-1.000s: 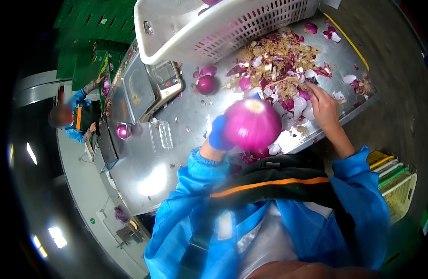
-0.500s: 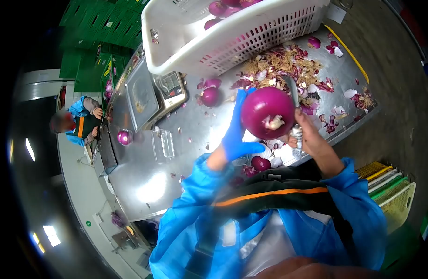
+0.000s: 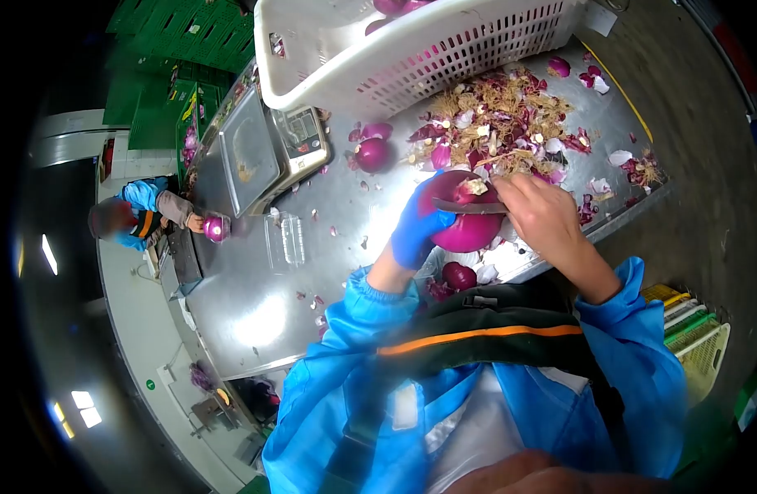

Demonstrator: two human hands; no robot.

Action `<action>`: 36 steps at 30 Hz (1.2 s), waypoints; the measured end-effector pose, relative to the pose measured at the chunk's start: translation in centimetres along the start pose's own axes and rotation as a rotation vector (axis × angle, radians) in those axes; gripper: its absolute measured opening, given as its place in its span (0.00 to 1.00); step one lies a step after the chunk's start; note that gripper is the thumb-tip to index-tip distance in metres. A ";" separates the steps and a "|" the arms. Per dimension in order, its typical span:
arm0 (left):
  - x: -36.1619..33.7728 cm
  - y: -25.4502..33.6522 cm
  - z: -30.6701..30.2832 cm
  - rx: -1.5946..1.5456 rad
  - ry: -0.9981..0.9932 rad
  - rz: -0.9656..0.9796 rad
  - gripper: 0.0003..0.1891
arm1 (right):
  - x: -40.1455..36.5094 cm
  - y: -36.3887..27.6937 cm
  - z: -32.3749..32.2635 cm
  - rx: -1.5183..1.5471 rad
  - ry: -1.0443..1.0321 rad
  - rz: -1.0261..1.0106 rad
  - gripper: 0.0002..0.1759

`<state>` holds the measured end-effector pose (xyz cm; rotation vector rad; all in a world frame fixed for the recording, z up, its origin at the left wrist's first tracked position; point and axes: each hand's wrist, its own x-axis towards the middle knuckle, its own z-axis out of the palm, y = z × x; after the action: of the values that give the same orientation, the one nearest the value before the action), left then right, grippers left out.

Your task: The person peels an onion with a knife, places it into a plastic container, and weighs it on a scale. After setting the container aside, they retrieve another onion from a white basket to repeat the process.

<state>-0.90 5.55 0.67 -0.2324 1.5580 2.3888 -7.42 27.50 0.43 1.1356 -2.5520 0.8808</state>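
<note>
My left hand (image 3: 417,222), in a blue glove, grips a large red onion (image 3: 465,235) from its left side. The bare right hand (image 3: 541,212) is closed around a knife (image 3: 469,207), whose handle is hidden in the fingers. Its blade lies across the onion just below the pale tip, reaching toward my left thumb. A smaller red onion (image 3: 459,276) rests on the metal table (image 3: 345,247) close to my body. Roots and skin trimmings (image 3: 510,115) are heaped beyond my hands.
A white perforated basket (image 3: 419,62) with onions stands at the back. Left of it is a weighing scale (image 3: 300,140), with loose onions (image 3: 372,154) nearby. A clear plastic tray (image 3: 285,241) lies on the table. At the far left, a co-worker (image 3: 152,214) touches a packed onion (image 3: 216,228).
The onion has tilted and come slightly lower. My right hand has swung the knife from beside the onion to across its tip. The co-worker has reached out to the packed onion.
</note>
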 end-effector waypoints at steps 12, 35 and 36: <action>-0.8 0.4 0.4 0.062 0.130 0.050 0.38 | -2.9 2.3 1.9 0.195 -0.076 0.124 0.22; 0.1 -1.4 0.9 -0.621 0.127 -0.012 0.41 | -0.6 -1.9 3.0 0.146 0.046 0.286 0.26; 0.1 -1.2 1.3 -0.619 0.164 -0.009 0.39 | -0.4 -2.0 3.0 0.113 0.043 0.289 0.27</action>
<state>-0.58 7.24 0.14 -0.5661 0.8174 2.8361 -5.56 24.87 -1.26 0.7744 -2.7030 1.1131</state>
